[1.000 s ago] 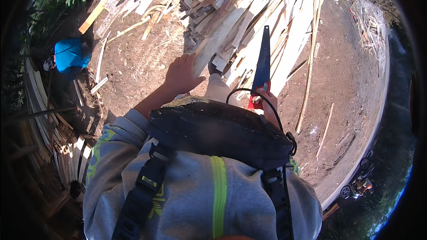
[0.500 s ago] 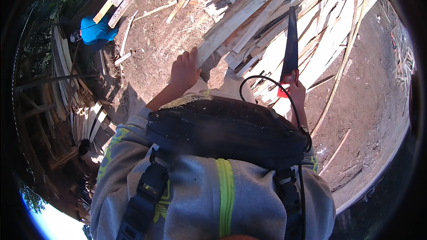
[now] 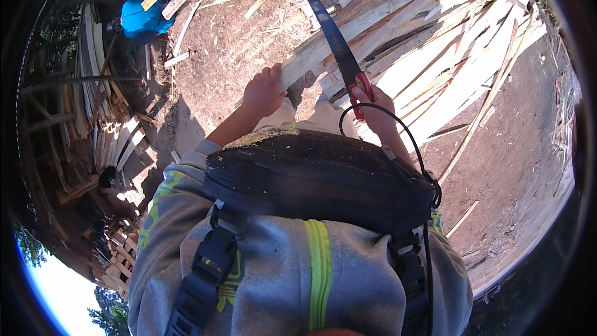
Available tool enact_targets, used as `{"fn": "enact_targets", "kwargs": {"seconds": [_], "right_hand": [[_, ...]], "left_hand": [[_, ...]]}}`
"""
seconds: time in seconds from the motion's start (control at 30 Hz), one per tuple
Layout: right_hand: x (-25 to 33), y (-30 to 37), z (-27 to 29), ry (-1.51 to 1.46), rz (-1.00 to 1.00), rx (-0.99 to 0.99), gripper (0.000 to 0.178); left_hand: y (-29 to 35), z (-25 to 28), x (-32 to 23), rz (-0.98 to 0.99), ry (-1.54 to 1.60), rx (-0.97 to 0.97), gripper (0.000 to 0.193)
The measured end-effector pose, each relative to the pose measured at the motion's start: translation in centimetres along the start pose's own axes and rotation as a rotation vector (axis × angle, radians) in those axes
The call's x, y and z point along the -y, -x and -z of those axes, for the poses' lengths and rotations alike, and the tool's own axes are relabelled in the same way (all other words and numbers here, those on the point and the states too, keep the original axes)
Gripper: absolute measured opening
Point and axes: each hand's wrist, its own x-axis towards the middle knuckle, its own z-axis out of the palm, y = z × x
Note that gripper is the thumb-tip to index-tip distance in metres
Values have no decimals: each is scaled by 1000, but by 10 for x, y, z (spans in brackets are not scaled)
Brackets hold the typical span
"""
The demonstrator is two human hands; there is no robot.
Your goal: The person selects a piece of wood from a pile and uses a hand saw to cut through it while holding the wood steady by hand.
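In my right hand (image 3: 376,111) is the red handle of a hand saw (image 3: 336,40). Its long dark blade slants up and to the left, crossing over a pale wooden board (image 3: 305,62). My left hand (image 3: 263,92) is closed on the near end of that board, knuckles up. The board runs from there toward the upper right, over the wood pile. Whether the saw's teeth touch the board, I cannot tell. A black cable (image 3: 398,118) arcs past my right wrist.
Many loose planks (image 3: 429,74) lie in a pile ahead and to the right. More boards (image 3: 93,87) are stacked at the left. A person in blue (image 3: 142,18) is bent over at the far left. A black bag (image 3: 317,177) with sawdust sits across my front.
My right hand has brought the saw leftward, and its blade has swung from nearly upright to a left slant across the board. My left hand keeps its hold.
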Motion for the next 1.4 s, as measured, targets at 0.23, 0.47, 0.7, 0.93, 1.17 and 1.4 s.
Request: {"fn": "enact_targets", "kwargs": {"seconds": [0.23, 0.47, 0.7, 0.93, 1.17, 1.4], "right_hand": [[-8, -5, 29, 29, 88, -53, 35], [29, 9, 34, 189, -13, -65, 49], [50, 28, -1, 38, -74, -2, 31], [20, 35, 11, -37, -192, -52, 33], [4, 19, 38, 39, -128, -63, 32], [21, 0, 44, 144, 25, -15, 38]], "left_hand": [[-18, 58, 9, 46, 298, 333, 83], [-18, 61, 15, 45, 274, 284, 98], [30, 27, -8, 64, -93, -64, 102], [86, -6, 20, 11, -19, -286, 73], [84, -29, 24, 107, -130, -392, 57], [73, -35, 13, 210, -105, -375, 54]]}}
